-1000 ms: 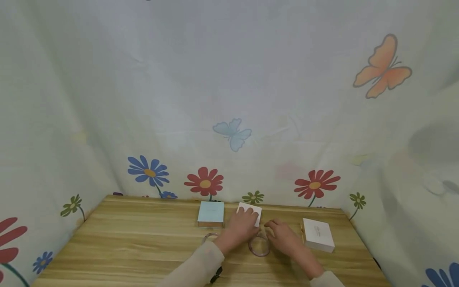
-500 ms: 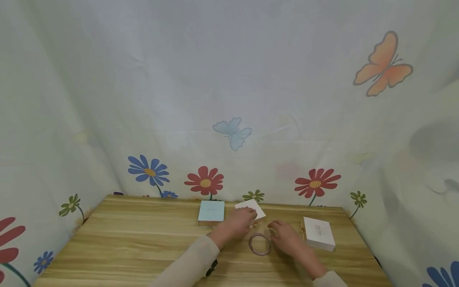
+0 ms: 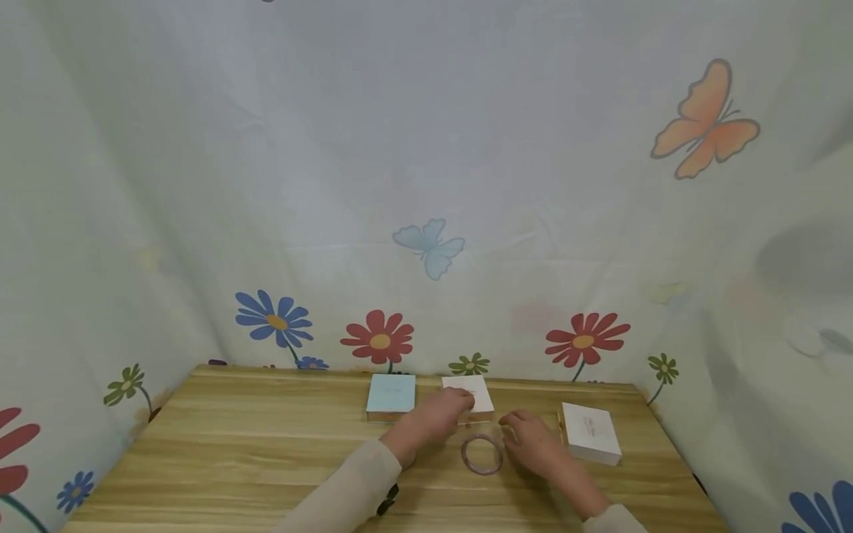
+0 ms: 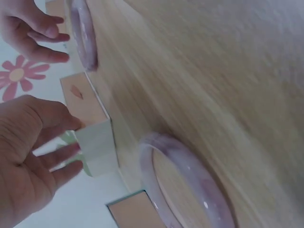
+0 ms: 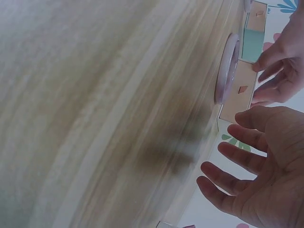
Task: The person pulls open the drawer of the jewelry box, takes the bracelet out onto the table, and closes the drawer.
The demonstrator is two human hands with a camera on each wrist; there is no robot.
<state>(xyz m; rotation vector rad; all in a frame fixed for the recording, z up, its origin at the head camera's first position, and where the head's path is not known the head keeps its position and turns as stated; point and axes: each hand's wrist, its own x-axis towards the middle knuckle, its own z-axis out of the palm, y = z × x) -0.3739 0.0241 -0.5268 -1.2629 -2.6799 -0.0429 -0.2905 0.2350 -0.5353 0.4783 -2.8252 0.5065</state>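
Note:
A small white box [image 3: 481, 391] sits near the table's back edge, its tan front [image 4: 81, 100] bearing a small pull tab. My left hand [image 3: 436, 416] lies at this box's left front, with the thumb touching the upper front edge and the other fingers extended loosely over the top. To the right, my right hand [image 3: 533, 442] hovers with loosely bent fingers and holds nothing. Beside it lies a pale purple bangle [image 3: 464, 454]. A second bangle [image 4: 204, 190], close to my left hand in the left wrist view, is mostly hidden in the head view.
A light blue box [image 3: 391, 393] stands left of the white one. Another white box [image 3: 591, 432] is on the right of the wooden table [image 3: 253, 444]. A small dark object [image 3: 388, 500] shows beside the left sleeve. A flower-print curtain [image 3: 300, 185] surrounds the table.
The middle white box has turned, first one way and then back, and now stands straighter. My left hand has shifted left and nearer on it. My right hand has barely moved.

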